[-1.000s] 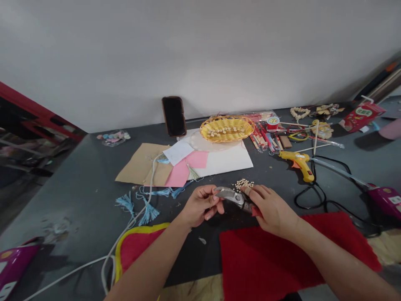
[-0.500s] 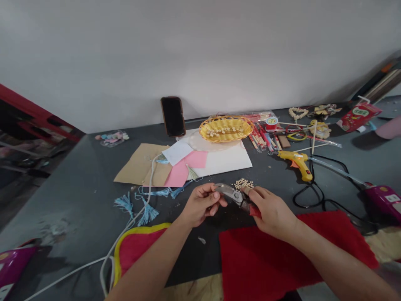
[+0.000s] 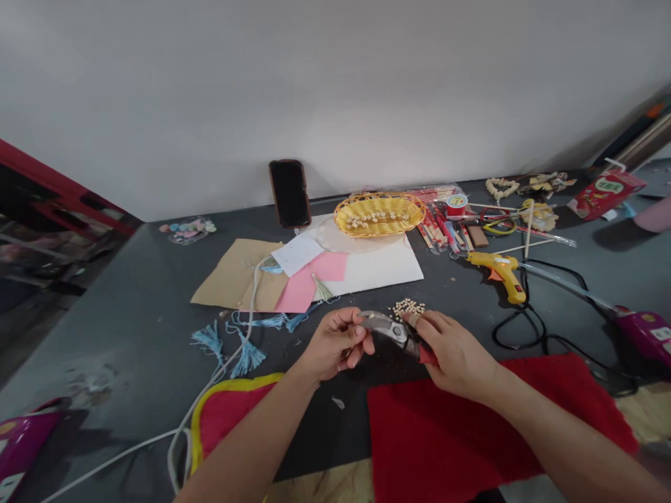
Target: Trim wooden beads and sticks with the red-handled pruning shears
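My right hand (image 3: 455,349) grips a pair of pruning shears (image 3: 394,331) by the red handles, with the curved metal blades pointing left. At the blade tip is my left hand (image 3: 338,342), thumb and fingers pinched together; what they hold is too small to make out. A tiny pale piece shows on the blade near those fingers. Just behind the shears lies a heap of small wooden beads or cut bits (image 3: 407,308) on the dark table.
A yellow wicker basket (image 3: 361,215) with pale pieces stands behind on white board. Blue tassels (image 3: 246,358) and coloured paper (image 3: 304,285) lie left. To the right are a yellow glue gun (image 3: 498,269) and its cord. Red cloth (image 3: 445,433) covers the front right.
The shears and both hands have barely moved; the blades sit at a slightly different angle. The view has shifted very slightly.
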`<state>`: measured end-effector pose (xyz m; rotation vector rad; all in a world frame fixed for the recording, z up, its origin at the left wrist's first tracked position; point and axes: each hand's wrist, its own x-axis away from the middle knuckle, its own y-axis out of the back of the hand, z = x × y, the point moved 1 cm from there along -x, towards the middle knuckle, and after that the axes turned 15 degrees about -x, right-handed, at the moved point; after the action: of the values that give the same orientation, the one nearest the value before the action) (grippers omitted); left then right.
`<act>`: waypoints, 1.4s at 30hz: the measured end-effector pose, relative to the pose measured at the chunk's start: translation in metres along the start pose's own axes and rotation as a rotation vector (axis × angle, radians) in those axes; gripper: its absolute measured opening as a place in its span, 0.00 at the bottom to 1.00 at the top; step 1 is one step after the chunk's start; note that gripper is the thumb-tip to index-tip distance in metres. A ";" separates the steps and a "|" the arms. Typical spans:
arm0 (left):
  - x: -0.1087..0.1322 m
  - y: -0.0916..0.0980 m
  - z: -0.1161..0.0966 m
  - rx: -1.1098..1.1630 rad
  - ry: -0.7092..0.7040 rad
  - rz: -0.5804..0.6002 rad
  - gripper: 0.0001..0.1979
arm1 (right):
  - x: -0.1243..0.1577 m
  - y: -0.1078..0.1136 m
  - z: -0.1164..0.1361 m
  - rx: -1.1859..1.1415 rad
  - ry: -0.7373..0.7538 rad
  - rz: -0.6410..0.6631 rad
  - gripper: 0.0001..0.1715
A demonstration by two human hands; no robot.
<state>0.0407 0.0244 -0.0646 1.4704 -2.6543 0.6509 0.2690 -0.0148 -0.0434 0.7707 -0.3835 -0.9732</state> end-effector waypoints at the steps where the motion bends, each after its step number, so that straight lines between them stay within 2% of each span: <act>1: 0.000 0.000 0.000 0.003 -0.003 0.007 0.15 | 0.000 -0.002 0.001 -0.010 0.005 -0.002 0.36; 8: -0.001 -0.002 0.000 -0.022 -0.033 -0.046 0.14 | 0.003 -0.005 0.005 0.006 -0.044 -0.013 0.35; 15: 0.000 -0.003 -0.001 0.009 -0.097 0.056 0.13 | 0.004 0.005 0.005 -0.079 0.027 0.038 0.35; 19: -0.002 -0.001 0.002 0.008 -0.090 0.029 0.12 | 0.003 0.006 0.002 0.002 -0.008 0.025 0.39; 22: -0.003 0.000 0.004 0.006 -0.069 0.056 0.12 | 0.000 0.006 0.001 0.077 -0.040 0.023 0.40; 28: 0.000 -0.001 0.002 -0.011 -0.057 0.079 0.12 | 0.000 0.003 0.002 0.060 -0.039 0.031 0.38; 32: 0.000 -0.002 0.000 -0.046 -0.032 0.034 0.14 | 0.002 -0.002 0.005 0.031 -0.046 0.016 0.34; 42: -0.003 -0.010 -0.005 -0.135 0.012 -0.157 0.18 | 0.001 -0.003 0.001 0.087 -0.097 -0.011 0.36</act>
<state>0.0497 0.0242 -0.0576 1.6088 -2.4866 0.4576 0.2671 -0.0169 -0.0444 0.8069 -0.5085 -1.0118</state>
